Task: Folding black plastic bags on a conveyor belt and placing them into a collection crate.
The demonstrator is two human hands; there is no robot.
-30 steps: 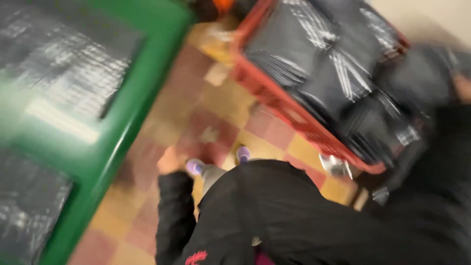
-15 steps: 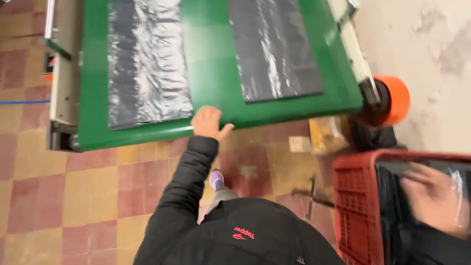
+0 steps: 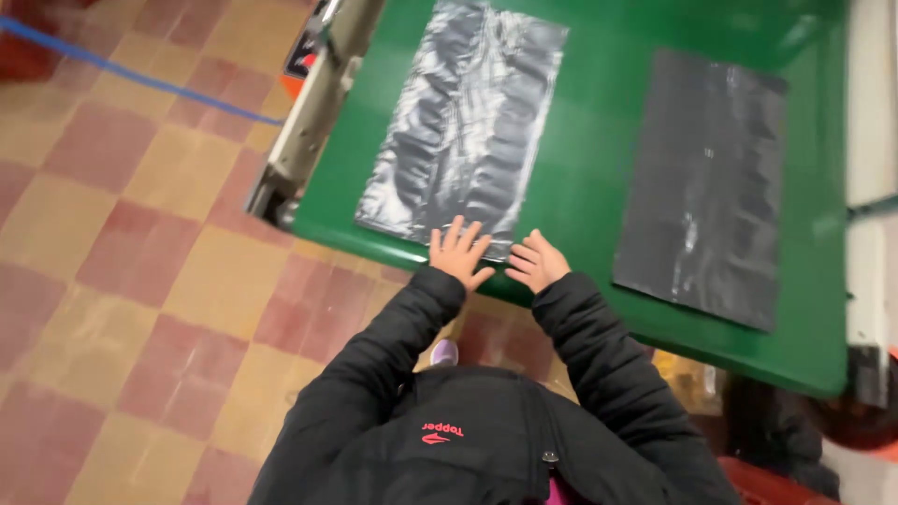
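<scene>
L hand (image 3: 458, 251) lies flat, fingers spread, on near edge of shiny black plastic bag (image 3: 463, 122) at L side of green table (image 3: 589, 159); nothing gripped. R hand (image 3: 537, 262) just beside it, fingers curled at same bag's near R corner, apparently pinching the film, though can't confirm. Judgement: to do well, keep L palm pressing, lift edge evenly w/ R so film doesn't crease; 2nd, duller black bag (image 3: 706, 182) lies apart at R, untouched.

Both black-sleeved arms extend forward. Left hand (image 3: 457, 253) lies flat, fingers (image 3: 456, 234) spread; right hand (image 3: 536, 262) rests beside it, fingers curled.
</scene>
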